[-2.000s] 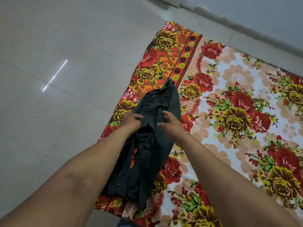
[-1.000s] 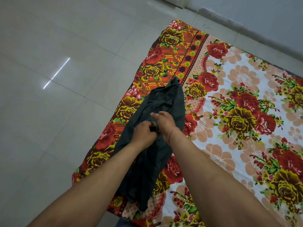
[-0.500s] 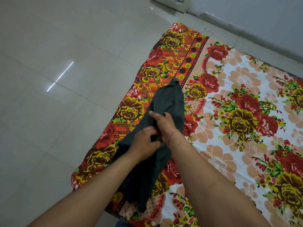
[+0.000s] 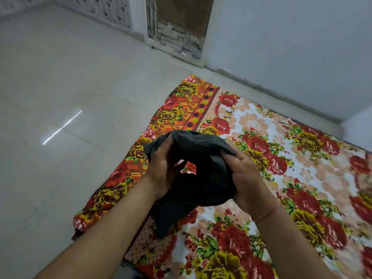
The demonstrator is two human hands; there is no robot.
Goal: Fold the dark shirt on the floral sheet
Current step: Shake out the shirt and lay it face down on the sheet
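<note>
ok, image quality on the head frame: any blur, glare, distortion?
Head view: motion blur smears the floral sheet toward the right edge; a bright glare streak sits on the floor tiles; wide-angle bending shows along the wall base; dark shirt and both hands stay fairly sharp, lighting soft.

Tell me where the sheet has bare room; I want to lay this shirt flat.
The floral sheet lies bare right of the right hand, out to the wall, and near the far corner by the doorway. The left border is crowded: both hands, left hand included, hold the bunched dark shirt there.
</note>
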